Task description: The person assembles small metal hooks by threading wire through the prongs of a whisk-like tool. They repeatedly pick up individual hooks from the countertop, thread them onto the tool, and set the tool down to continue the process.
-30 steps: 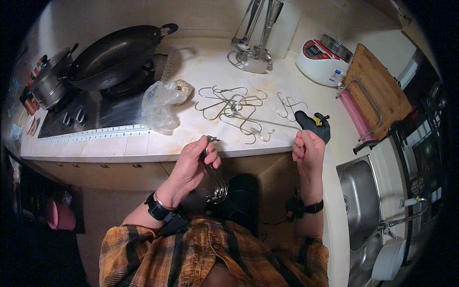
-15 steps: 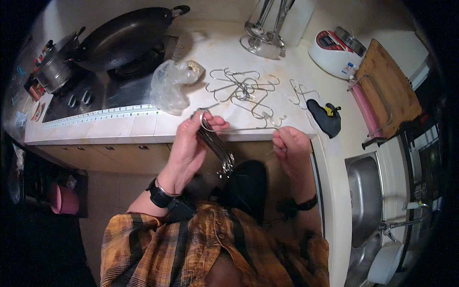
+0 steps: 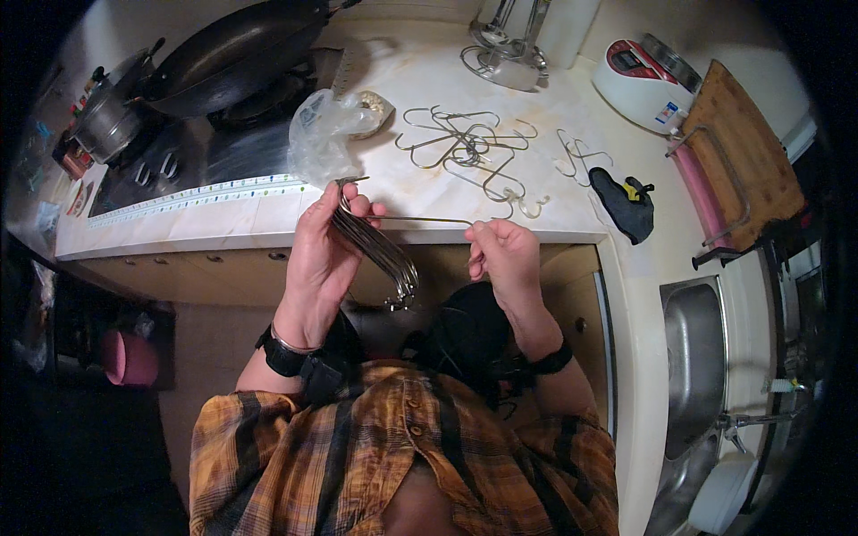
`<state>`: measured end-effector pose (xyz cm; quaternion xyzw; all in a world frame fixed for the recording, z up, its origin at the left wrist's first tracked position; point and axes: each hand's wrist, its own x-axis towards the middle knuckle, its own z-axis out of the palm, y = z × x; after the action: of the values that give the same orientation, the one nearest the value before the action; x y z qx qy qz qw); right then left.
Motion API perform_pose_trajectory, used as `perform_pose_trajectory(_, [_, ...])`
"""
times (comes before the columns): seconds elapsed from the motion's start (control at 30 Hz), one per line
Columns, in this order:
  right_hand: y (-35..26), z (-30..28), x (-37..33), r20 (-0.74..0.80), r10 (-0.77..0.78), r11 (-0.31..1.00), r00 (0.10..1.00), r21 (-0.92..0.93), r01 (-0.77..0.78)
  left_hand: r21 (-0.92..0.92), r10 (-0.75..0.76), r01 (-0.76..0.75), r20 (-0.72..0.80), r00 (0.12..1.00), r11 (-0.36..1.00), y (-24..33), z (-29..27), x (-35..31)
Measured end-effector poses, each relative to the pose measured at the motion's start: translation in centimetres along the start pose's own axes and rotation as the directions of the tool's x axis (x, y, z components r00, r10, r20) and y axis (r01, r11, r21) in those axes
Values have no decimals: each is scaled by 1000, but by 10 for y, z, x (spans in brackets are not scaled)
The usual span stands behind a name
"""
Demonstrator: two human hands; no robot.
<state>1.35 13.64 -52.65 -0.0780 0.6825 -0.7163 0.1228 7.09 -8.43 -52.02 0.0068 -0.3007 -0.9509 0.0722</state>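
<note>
My left hand (image 3: 320, 263) is closed around a bundle of long metal S-hooks (image 3: 380, 252), which hang together with their lower curves bunched. One separate S-hook (image 3: 424, 220) stretches sideways between my hands. Its right end is pinched by my right hand (image 3: 509, 263), while the other end meets the fingers of my left hand, where the exact contact is hidden. Beyond my hands a tangled pile of S-hooks (image 3: 466, 152) lies on the counter (image 3: 411, 201). A few more hooks (image 3: 576, 159) lie to its right, next to a black cloth-like item with a yellow patch (image 3: 621, 204).
A clear plastic bag (image 3: 320, 138) sits beside the stove (image 3: 214, 152), which bears a large wok (image 3: 237, 62). A utensil stand (image 3: 505, 67) and a rice cooker (image 3: 639, 85) stand at the back. A cutting board (image 3: 746, 156) and a sink (image 3: 693, 357) are at right.
Both hands have moved nearer to my body in the view, and my right hand has come closer to my left. The single S-hook stays between them. The view has shifted slightly.
</note>
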Motion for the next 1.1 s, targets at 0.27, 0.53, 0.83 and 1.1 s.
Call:
perform_pose_trajectory(0.27, [20, 20, 2, -75, -410, 875, 909, -314, 368, -36, -23, 20, -96, 995, 999, 7, -26, -8])
perform_pose_trajectory(0.53, [44, 35, 6, 36, -188, 965, 981, -181, 192, -106, 16, -22, -55, 998, 994, 18, -25, -15])
perform_pose_trajectory(0.83, [46, 41, 12, 234, 152, 979, 960, -168, -114, -74, 48, -49, -22, 999, 996, 20, -25, -13])
perform_pose_trajectory(1.1, [11, 43, 13, 254, -62, 998, 965, 25, 58, -40, 96, -100, -87, 992, 994, 34, -47, -8])
